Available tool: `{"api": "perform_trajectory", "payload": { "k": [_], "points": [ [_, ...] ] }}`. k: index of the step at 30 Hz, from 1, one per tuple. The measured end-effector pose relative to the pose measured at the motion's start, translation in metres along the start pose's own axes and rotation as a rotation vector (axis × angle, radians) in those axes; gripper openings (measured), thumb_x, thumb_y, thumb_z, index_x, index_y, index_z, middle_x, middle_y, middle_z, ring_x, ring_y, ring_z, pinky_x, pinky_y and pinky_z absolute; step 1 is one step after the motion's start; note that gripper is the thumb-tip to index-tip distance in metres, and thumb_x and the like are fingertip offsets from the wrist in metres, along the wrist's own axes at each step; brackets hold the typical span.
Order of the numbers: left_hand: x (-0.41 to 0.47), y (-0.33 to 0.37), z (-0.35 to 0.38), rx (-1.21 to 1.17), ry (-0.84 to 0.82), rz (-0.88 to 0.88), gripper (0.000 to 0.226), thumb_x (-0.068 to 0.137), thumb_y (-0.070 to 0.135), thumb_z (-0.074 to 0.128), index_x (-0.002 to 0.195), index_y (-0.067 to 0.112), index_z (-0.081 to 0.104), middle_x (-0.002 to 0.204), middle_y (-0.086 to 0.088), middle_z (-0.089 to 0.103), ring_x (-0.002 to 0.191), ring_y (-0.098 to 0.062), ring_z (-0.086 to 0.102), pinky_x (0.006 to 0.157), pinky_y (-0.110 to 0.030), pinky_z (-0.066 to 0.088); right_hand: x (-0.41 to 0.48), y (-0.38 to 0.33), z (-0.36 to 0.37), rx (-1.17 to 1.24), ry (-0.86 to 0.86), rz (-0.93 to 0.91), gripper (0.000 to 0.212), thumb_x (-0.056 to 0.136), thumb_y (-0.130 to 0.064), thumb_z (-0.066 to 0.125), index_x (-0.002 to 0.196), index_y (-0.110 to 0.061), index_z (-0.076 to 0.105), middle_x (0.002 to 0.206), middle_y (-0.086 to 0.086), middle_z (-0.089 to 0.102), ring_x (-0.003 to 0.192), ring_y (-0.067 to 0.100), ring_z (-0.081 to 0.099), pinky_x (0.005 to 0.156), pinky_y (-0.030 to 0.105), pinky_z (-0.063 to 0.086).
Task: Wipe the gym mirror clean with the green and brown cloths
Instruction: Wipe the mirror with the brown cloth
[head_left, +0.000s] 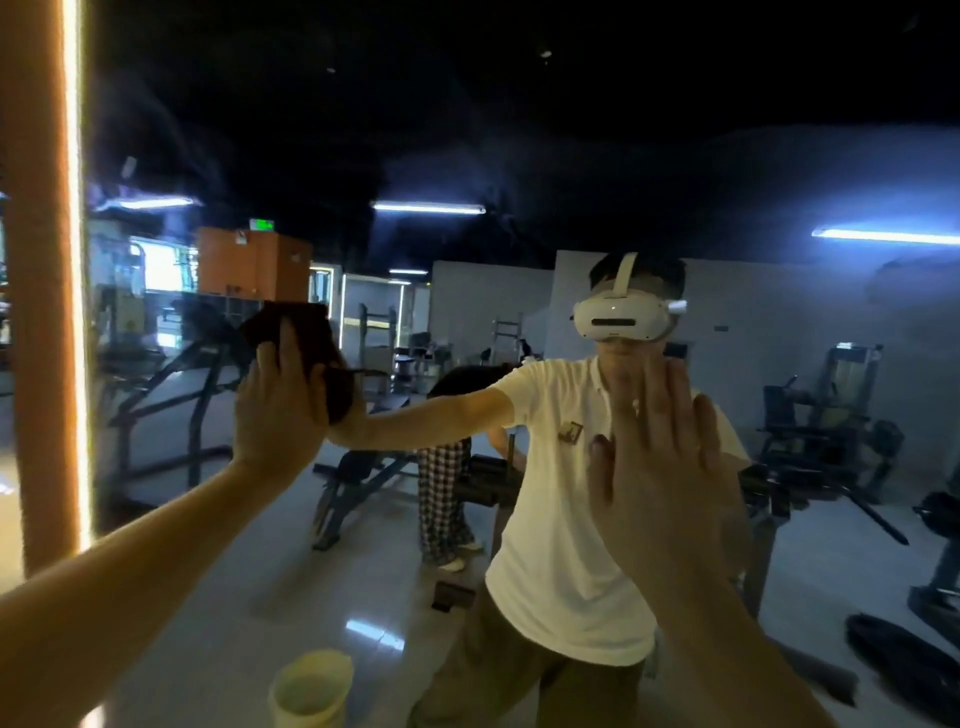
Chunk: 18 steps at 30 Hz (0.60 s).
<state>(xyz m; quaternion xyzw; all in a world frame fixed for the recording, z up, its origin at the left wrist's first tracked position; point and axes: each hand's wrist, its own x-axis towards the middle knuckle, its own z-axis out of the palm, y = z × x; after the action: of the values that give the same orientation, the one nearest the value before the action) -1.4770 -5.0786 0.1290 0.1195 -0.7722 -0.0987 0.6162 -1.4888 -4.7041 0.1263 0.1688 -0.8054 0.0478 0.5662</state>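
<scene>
The gym mirror (519, 156) fills nearly the whole view and looks hazy with smears in its upper part. My left hand (278, 410) is raised at the left, palm flat, pressing the dark brown cloth (311, 338) against the glass with straight fingers. My right hand (670, 467) is flat on the mirror at the right, fingers straight and pointing up, with nothing seen under it. The green cloth is not in view. The mirror reflects a person in a white shirt and a headset.
An orange pillar (44, 260) with a lit strip (78, 260) borders the mirror on the left. A pale yellow bucket (311, 688) stands on the floor at the bottom. Reflected in the glass are weight benches, machines and ceiling lights.
</scene>
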Motion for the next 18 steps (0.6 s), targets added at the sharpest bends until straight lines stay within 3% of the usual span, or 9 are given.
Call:
{"api": "perform_trajectory", "payload": {
  "k": [2,4,6,9,11,13,15,18],
  "points": [
    [-0.012,0.016,0.001,-0.019,-0.015,-0.044,0.061,0.109,0.031,0.039,0.157,-0.004,0.027,0.123,-0.034,0.051,0.094,-0.049,0.057,0.076,-0.057,0.050,-0.005,0.004,0.003,-0.037,-0.039,-0.044,0.075,0.100,-0.040,0.042,0.164,-0.009,0.019,0.171,0.019,0.000,0.159,0.035,0.000,0.127,0.057,0.011],
    [-0.027,0.047,0.004,-0.076,0.002,0.064,0.071,0.109,0.048,0.022,0.154,-0.006,0.033,0.117,-0.032,0.053,0.090,-0.043,0.056,0.073,-0.049,0.048,-0.006,0.003,0.005,-0.046,-0.056,-0.051,0.077,0.099,-0.041,0.042,0.164,-0.009,0.016,0.171,0.019,-0.004,0.159,0.036,-0.003,0.126,0.059,0.010],
    [-0.046,0.081,0.011,-0.135,0.009,0.148,0.074,0.108,0.052,0.015,0.151,-0.005,0.038,0.111,-0.029,0.056,0.086,-0.038,0.055,0.072,-0.041,0.045,-0.005,0.002,0.005,-0.054,-0.054,-0.054,0.078,0.099,-0.040,0.043,0.165,-0.009,0.014,0.171,0.020,-0.001,0.159,0.038,-0.001,0.126,0.059,0.011],
    [-0.091,0.127,0.029,-0.145,-0.056,0.301,0.056,0.106,0.039,0.035,0.150,0.005,0.034,0.107,-0.022,0.055,0.087,-0.034,0.057,0.075,-0.045,0.051,-0.007,0.000,0.007,-0.053,-0.041,-0.048,0.080,0.099,-0.038,0.045,0.164,-0.008,0.009,0.171,0.022,0.002,0.158,0.040,0.002,0.127,0.058,0.010],
    [-0.124,0.150,0.039,-0.146,-0.088,0.493,0.057,0.101,0.032,0.044,0.151,0.007,0.035,0.110,-0.015,0.052,0.093,-0.030,0.057,0.088,-0.051,0.051,-0.007,-0.003,0.010,-0.047,-0.044,-0.020,0.080,0.099,-0.037,0.044,0.164,-0.007,0.010,0.171,0.023,0.003,0.158,0.040,0.000,0.127,0.057,0.007],
    [-0.142,0.151,0.047,-0.155,-0.080,0.703,0.053,0.105,0.027,0.043,0.153,0.008,0.034,0.109,-0.012,0.058,0.095,-0.029,0.061,0.098,-0.050,0.048,-0.007,-0.006,0.011,-0.042,-0.037,-0.004,0.076,0.099,-0.035,0.043,0.164,-0.006,0.015,0.171,0.022,0.004,0.158,0.038,0.000,0.128,0.055,0.006],
    [-0.134,0.128,0.049,-0.121,-0.083,0.849,0.050,0.105,0.021,0.045,0.153,0.010,0.036,0.104,-0.011,0.062,0.093,-0.030,0.063,0.097,-0.051,0.050,-0.013,-0.014,0.012,-0.027,-0.022,0.005,0.071,0.100,-0.031,0.042,0.163,-0.007,0.021,0.171,0.021,0.006,0.159,0.037,0.002,0.128,0.055,0.006],
    [-0.099,0.068,0.040,-0.050,-0.050,0.764,0.053,0.100,0.029,0.044,0.149,0.009,0.039,0.102,-0.011,0.046,0.088,-0.030,0.056,0.087,-0.049,0.048,-0.033,-0.036,0.019,-0.011,-0.028,0.020,0.063,0.101,-0.026,0.038,0.161,-0.007,0.029,0.170,0.021,0.011,0.158,0.038,0.006,0.126,0.058,0.013]
  ]
}}
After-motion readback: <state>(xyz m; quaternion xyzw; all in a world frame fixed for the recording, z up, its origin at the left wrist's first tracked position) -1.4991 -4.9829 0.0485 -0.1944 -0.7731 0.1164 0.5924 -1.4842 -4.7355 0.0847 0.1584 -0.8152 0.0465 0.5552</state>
